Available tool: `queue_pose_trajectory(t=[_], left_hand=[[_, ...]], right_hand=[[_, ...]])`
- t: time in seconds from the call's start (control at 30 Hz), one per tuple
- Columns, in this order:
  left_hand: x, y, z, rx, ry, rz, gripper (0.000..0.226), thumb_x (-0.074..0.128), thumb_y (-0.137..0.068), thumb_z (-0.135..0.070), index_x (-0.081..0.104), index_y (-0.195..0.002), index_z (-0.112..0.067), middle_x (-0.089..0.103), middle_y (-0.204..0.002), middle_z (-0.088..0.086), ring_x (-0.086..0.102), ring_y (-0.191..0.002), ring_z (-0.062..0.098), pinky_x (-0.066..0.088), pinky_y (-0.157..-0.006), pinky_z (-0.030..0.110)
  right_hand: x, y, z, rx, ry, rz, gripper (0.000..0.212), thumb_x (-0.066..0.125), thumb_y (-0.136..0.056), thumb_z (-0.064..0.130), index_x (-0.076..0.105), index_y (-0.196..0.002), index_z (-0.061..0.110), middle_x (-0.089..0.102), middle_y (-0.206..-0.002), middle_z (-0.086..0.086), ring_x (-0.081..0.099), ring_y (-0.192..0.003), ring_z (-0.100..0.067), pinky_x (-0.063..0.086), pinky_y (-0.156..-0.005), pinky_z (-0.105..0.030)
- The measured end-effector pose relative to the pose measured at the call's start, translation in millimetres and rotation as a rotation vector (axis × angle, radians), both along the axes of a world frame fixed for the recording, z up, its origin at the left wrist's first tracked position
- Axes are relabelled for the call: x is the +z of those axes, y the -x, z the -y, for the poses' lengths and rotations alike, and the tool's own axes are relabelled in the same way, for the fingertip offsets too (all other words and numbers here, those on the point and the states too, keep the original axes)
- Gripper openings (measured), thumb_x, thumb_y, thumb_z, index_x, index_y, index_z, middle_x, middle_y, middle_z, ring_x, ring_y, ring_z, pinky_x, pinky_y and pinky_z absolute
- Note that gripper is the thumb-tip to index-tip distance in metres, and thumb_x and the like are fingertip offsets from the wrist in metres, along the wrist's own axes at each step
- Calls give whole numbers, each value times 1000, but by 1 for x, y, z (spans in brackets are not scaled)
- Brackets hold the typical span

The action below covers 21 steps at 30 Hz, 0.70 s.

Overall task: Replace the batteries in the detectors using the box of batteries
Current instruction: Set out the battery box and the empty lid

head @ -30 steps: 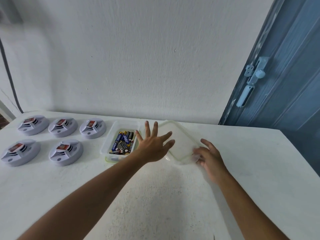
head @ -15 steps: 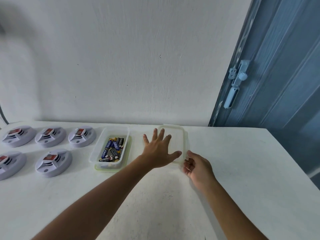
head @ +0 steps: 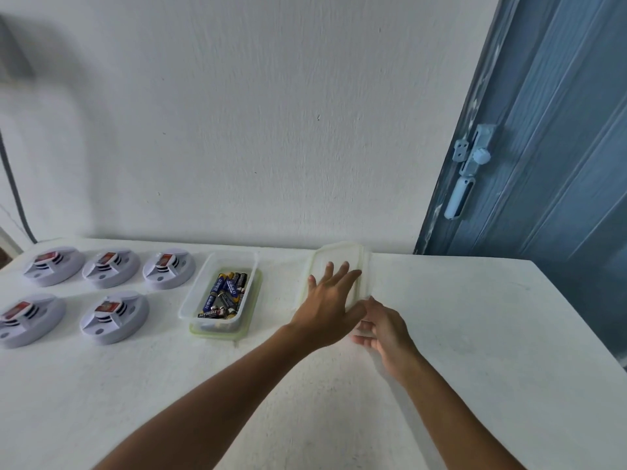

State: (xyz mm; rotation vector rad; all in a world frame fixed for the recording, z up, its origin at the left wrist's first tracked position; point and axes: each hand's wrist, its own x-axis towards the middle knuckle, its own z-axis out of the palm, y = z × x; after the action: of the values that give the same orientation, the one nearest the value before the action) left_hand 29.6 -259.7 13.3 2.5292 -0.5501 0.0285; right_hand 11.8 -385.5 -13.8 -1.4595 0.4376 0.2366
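Since half a second ago your view has swung a little left and the lid now lies flat on the table; your hands have closed in over it.

At nine o'clock from the box sit the five detectors: three in the back row (head: 53, 266) (head: 111, 269) (head: 168, 268) and two in the front (head: 30, 318) (head: 114, 316), each apart from its neighbours, the leftmost ones close to the table's left edge. Just right of them stands the open box of batteries (head: 220, 293), long side running toward the wall, the batteries (head: 224, 296) loose inside.

At three o'clock from the box, with a strip of bare table (head: 475, 334) between, the clear lid (head: 334, 257) lies near the wall. Your left hand (head: 327, 305) rests flat on it, fingers straight and spread, gripping nothing. Your right hand (head: 383, 329) is at the lid's near right corner, at five o'clock from the left hand and touching its thumb side; its fingers are loosely bent at the lid's edge, and the blur hides whether they pinch it, so I cannot tell.

To the right the table runs bare out to its right edge, beside the blue door (head: 559, 147). The near half of the table, at six o'clock under your forearms, is open as well.
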Motion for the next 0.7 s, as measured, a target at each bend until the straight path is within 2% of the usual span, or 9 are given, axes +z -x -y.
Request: queue_pose_trajectory(t=[0.1, 0.2, 0.23, 0.3, 0.37, 0.43, 0.5, 0.57, 0.7], left_hand=[[8, 2, 2, 39, 133, -35, 58, 46, -99, -30, 25, -151, -16, 15, -162, 7, 3, -150, 26, 10, -120, 55], [16, 5, -1, 105, 279, 28, 55, 42, -100, -21, 25, -152, -12, 29, -157, 10, 24, -146, 27, 27, -117, 43], [19, 5, -4, 152, 331, 87, 53, 41, -100, -16, 27, -151, -9, 41, -150, 14, 41, -137, 28, 37, -110, 36], [25, 0, -13, 289, 440, 198, 50, 39, -99, -7, 32, -148, -5, 64, -115, 20, 64, -90, 24, 51, -78, 31], [25, -7, -23, 431, 570, 192, 49, 36, -97, -2, 37, -145, -7, 62, -82, 9, 51, -60, 14, 43, -57, 30], [17, -11, -32, 528, 747, 72, 45, 33, -97, -1, 40, -140, -12, 55, -82, -4, 49, -63, 9, 47, -63, 33], [3, -9, -35, 587, 946, -67, 38, 32, -99, -2, 42, -134, -14, 55, -99, -4, 52, -78, 4, 51, -82, 40], [-13, -5, -35, 643, 1125, -197, 33, 32, -100, -2, 42, -128, -17, 53, -108, -2, 53, -88, 5, 50, -90, 42], [-36, 1, -34, 716, 1124, -361, 31, 42, -99, -4, 43, -128, -15, 58, -114, 5, 58, -93, 11, 49, -75, 32]], right_hand=[[2, 0, -2, 55, 281, 3, 33, 47, -97, 45, 58, -100, 15, 62, -93, -6, 61, -83, -20, 52, -68, -26], [0, -3, -7, 108, 558, 60, 24, 47, -99, 30, 57, -94, 9, 67, -82, -10, 64, -64, -16, 52, -55, -17], [0, -3, -8, 91, 608, 86, 22, 45, -99, 23, 57, -92, 6, 67, -77, -11, 63, -58, -15, 48, -49, -13], [-1, -4, -4, 37, 654, 149, 26, 42, -98, 14, 56, -80, 2, 61, -64, -11, 59, -47, -12, 40, -40, -8], [1, -3, 5, -28, 649, 187, 29, 42, -97, 11, 51, -72, 2, 58, -61, -13, 56, -43, -11, 37, -36, -8], [4, -3, 15, -89, 603, 219, 29, 43, -97, 10, 51, -70, 2, 59, -62, -16, 56, -41, -11, 40, -38, -12], [9, -4, 21, -119, 555, 240, 27, 45, -96, 10, 54, -73, -2, 61, -63, -18, 60, -45, -16, 46, -42, -17], [12, -4, 20, -116, 534, 258, 26, 46, -95, 9, 55, -75, -6, 61, -63, -19, 62, -47, -18, 50, -44, -23], [14, 0, 12, -61, 546, 291, 23, 48, -93, 7, 49, -72, 0, 54, -63, -16, 58, -45, -17, 53, -44, -28]])
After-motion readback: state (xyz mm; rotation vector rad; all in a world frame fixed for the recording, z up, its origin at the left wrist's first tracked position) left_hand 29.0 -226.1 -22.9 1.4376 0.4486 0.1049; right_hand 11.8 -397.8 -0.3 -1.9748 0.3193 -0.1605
